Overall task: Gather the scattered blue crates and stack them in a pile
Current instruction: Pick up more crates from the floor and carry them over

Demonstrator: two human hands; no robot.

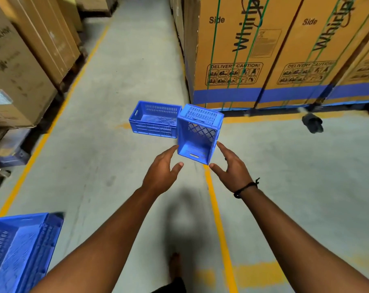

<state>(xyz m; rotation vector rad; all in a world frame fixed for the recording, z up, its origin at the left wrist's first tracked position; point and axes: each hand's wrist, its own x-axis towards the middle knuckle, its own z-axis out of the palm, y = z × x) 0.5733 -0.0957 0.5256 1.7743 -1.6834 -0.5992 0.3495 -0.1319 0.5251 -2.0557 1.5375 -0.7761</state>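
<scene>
Head view, warehouse aisle, grey concrete floor [126,66] with yellow lines. Centre of frame: tilted blue perforated plastic crate [198,134], open side facing the camera, its upper corner against an upright blue plastic crate [155,119] to its left. Lower left corner: third blue slatted crate [18,250], partly cut off. Left hand [162,168] and right hand [232,168], both spread and empty, flank the tilted crate's lower end; contact cannot be told. Black cord bracelet [245,187] on right wrist. Upper right: tall strapped cardboard cartons [285,49].
</scene>
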